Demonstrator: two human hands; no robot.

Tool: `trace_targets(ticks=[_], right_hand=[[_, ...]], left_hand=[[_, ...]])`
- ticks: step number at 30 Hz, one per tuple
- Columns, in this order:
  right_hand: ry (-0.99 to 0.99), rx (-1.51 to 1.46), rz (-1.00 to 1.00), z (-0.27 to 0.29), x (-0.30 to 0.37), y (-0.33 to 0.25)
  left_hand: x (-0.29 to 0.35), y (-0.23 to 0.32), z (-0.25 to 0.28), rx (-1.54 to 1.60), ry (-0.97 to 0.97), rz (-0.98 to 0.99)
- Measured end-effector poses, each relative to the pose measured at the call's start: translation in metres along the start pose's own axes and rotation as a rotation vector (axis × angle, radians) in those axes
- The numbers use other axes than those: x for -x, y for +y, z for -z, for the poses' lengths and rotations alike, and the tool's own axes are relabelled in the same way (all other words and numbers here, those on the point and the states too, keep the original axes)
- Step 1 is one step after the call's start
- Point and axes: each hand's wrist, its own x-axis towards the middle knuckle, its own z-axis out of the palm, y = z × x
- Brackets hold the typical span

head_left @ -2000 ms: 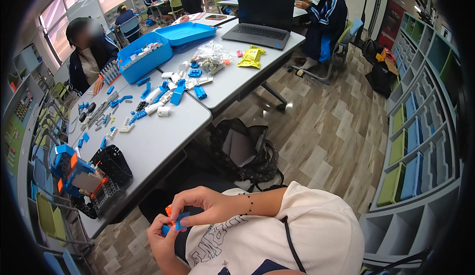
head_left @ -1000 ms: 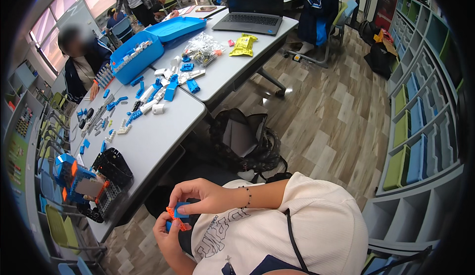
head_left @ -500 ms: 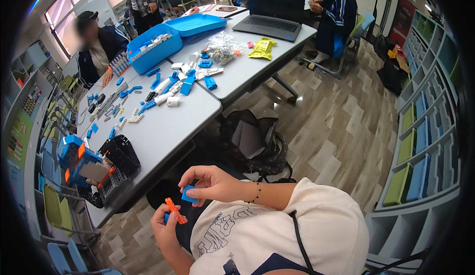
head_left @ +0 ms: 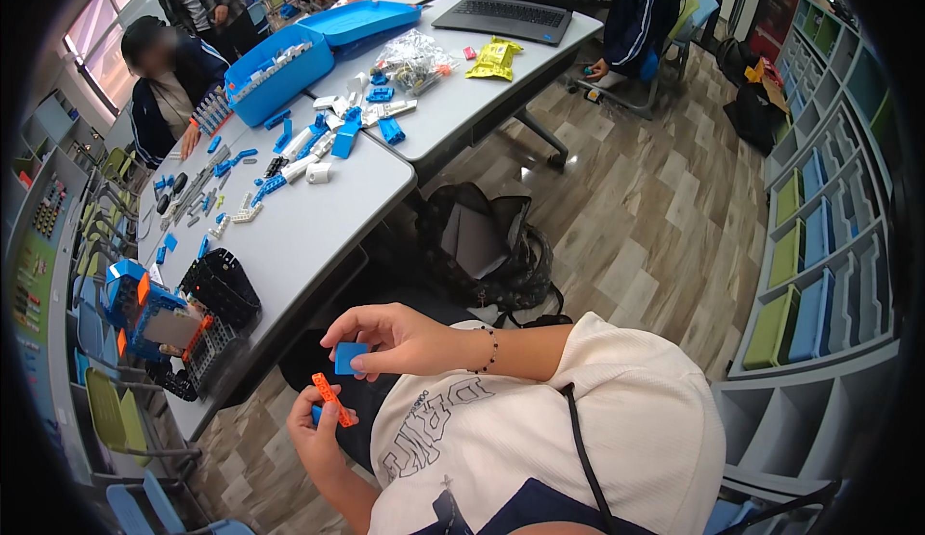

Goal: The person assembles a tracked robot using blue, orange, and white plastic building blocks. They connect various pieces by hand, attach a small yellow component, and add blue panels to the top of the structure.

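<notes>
holding an orange beam (head_left: 332, 400), the left hand (head_left: 318, 450) has its fingers closed round the lower part, with a small blue piece (head_left: 316, 415) in the same grip, just left of the beam. the beam's long axis runs aslant: upper end leaning left, lower end to the right.

above the beam and a little to the right is the blue block (head_left: 349, 358), clear of the upper end, with a short gap between. the right hand (head_left: 409, 344) has thumb and fingers narrowed on this block's right side; i cannot tell how the fingertips sit behind it. that hand does not touch the beam, so the left hand is the nearer, being on it. the relation that counts, as i judge it, is the gap plus the angle of the block's flat face to the slanted beam.

well apart, up and left of the beam, a built model (head_left: 162, 325) stands on the desk (head_left: 323, 222).
</notes>
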Motion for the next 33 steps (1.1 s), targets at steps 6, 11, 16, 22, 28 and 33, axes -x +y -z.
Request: trace_targets(ticks=[6,11,16,22,28,33], right_hand=[[-0.017,0.016,0.011,0.001,0.001,0.002],[-0.015,0.012,0.048,0.002,0.001,0.005],[0.011,0.022,0.002,0.000,0.005,0.002],[-0.033,0.075,-0.098,0.000,0.006,-0.003],[-0.055,0.033,-0.033,-0.003,0.005,0.002],[0.053,0.015,-0.060,-0.004,0.005,0.001]], left_hand=[[0.001,-0.002,0.000,0.014,-0.007,0.014],[-0.001,0.001,-0.004,0.047,-0.045,0.031],[0.001,0.003,-0.007,0.070,-0.048,0.048],[0.000,0.005,-0.007,0.073,-0.110,0.053],[0.002,0.006,-0.005,-0.007,-0.082,0.053],[0.000,0.014,-0.007,-0.010,-0.037,0.062]])
